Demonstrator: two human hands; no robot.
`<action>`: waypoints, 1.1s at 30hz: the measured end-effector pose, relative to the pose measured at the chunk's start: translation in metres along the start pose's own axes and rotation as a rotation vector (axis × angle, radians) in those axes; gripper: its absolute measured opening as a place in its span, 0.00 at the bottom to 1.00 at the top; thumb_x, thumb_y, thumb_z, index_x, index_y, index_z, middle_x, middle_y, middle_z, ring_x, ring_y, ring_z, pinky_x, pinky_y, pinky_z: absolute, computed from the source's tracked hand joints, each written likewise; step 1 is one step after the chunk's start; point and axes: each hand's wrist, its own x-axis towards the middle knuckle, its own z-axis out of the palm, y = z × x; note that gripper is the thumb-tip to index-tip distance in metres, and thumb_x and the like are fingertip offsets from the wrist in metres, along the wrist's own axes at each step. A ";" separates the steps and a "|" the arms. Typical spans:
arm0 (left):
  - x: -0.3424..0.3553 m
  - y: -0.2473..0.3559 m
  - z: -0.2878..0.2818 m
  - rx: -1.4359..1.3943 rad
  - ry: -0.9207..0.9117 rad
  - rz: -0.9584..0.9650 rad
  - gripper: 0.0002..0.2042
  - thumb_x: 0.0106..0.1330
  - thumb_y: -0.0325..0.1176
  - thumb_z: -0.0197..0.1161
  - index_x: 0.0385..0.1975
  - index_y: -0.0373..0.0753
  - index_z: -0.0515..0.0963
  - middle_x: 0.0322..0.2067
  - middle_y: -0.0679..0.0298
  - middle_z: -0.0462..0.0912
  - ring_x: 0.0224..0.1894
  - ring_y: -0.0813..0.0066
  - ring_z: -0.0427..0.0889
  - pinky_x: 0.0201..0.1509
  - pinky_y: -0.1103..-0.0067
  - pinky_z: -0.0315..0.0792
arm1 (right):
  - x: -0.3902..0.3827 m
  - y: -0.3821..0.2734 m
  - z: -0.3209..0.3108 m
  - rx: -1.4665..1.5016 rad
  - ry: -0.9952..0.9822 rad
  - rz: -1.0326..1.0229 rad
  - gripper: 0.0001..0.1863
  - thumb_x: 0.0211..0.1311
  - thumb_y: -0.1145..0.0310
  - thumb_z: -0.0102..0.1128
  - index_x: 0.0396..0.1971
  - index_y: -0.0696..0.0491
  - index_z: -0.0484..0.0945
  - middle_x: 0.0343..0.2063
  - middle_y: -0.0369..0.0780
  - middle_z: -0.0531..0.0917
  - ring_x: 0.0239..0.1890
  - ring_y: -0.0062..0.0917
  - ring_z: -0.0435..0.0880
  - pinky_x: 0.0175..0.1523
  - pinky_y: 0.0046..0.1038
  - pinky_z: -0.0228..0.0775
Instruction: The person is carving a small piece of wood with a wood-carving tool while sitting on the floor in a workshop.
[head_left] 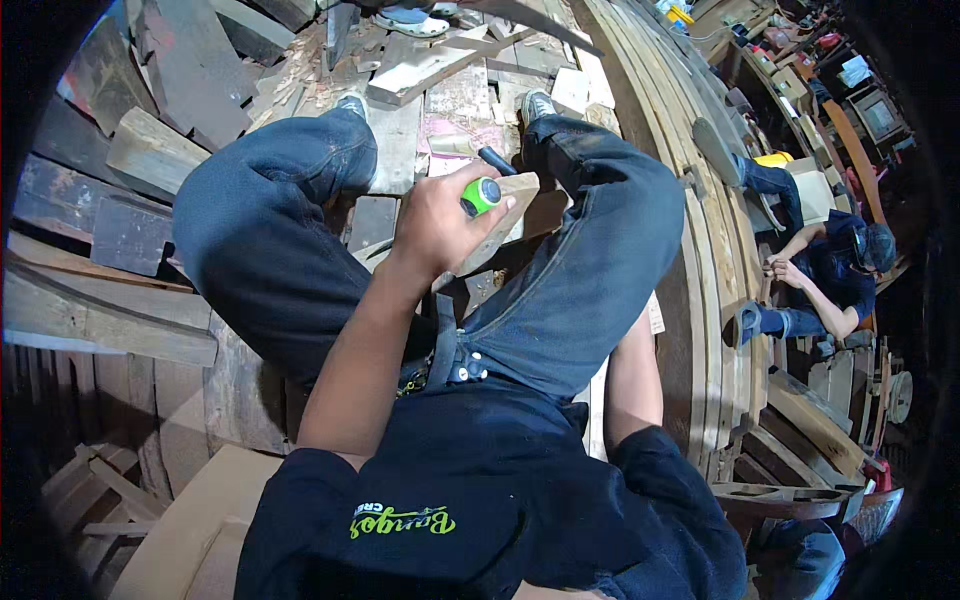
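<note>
My left hand (432,225) is closed around a tool with a bright green and black handle (481,196), whose rounded butt faces up. The working end is hidden below the hand, so its kind does not show. Right beside my fingers a pale wooden block (508,222) slants between my knees; whether they touch it cannot be made out. A dark cylindrical piece (495,160) shows just beyond the hand. Left of my wrist, a thin dark pointed piece (378,248) sticks out. My right forearm passes down behind my right thigh, which hides the hand.
Loose boards (155,145) and wood scraps lie left and ahead, with a cut timber (425,70) beyond my feet. Long stacked planks (690,220) run along my right. Past them another person (830,255) sits with hands together. Cardboard (200,520) lies at the lower left.
</note>
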 end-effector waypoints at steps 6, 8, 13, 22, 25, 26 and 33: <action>-0.002 -0.002 -0.002 -0.021 0.012 -0.004 0.15 0.56 0.37 0.70 0.39 0.34 0.80 0.32 0.49 0.84 0.36 0.62 0.86 0.40 0.74 0.76 | -0.001 0.017 0.030 0.138 -0.033 0.026 0.21 0.71 0.56 0.44 0.49 0.57 0.77 0.46 0.44 0.80 0.48 0.28 0.79 0.54 0.33 0.70; -0.003 -0.005 -0.002 -0.011 0.026 0.022 0.15 0.56 0.37 0.70 0.39 0.34 0.80 0.32 0.49 0.84 0.35 0.62 0.86 0.40 0.74 0.76 | -0.005 0.015 0.028 0.168 -0.040 0.044 0.21 0.71 0.56 0.44 0.49 0.57 0.77 0.46 0.43 0.80 0.48 0.27 0.79 0.54 0.33 0.71; -0.003 -0.005 -0.003 0.012 0.013 -0.003 0.15 0.56 0.36 0.70 0.39 0.34 0.80 0.32 0.49 0.84 0.35 0.63 0.86 0.41 0.75 0.76 | -0.020 -0.012 0.002 0.220 -0.095 0.131 0.21 0.71 0.56 0.44 0.49 0.57 0.77 0.46 0.43 0.80 0.47 0.27 0.79 0.53 0.33 0.71; -0.003 -0.003 0.002 0.053 0.084 0.080 0.16 0.56 0.36 0.71 0.40 0.34 0.80 0.34 0.50 0.85 0.38 0.63 0.86 0.42 0.75 0.76 | -0.070 -0.069 0.020 0.010 0.130 0.187 0.23 0.65 0.52 0.52 0.50 0.53 0.77 0.48 0.39 0.81 0.48 0.26 0.79 0.48 0.32 0.70; -0.003 -0.005 -0.002 0.072 0.067 -0.028 0.15 0.57 0.36 0.70 0.40 0.34 0.79 0.32 0.51 0.84 0.36 0.66 0.86 0.41 0.76 0.76 | -0.097 -0.089 0.031 0.073 -0.123 -0.149 0.24 0.67 0.54 0.50 0.54 0.55 0.75 0.53 0.42 0.78 0.54 0.29 0.75 0.56 0.33 0.65; -0.003 -0.008 -0.003 0.089 0.104 -0.053 0.15 0.57 0.36 0.70 0.40 0.34 0.79 0.32 0.51 0.84 0.35 0.67 0.85 0.41 0.77 0.76 | -0.103 -0.099 0.038 0.242 -0.209 -0.154 0.24 0.69 0.57 0.48 0.58 0.58 0.71 0.56 0.45 0.75 0.57 0.31 0.74 0.59 0.34 0.65; 0.000 -0.004 -0.001 0.107 0.160 -0.082 0.16 0.60 0.40 0.69 0.39 0.34 0.80 0.31 0.57 0.85 0.33 0.74 0.83 0.41 0.78 0.75 | -0.104 -0.095 0.066 0.028 -0.055 -0.424 0.21 0.68 0.65 0.45 0.56 0.60 0.69 0.54 0.46 0.75 0.58 0.32 0.73 0.63 0.33 0.62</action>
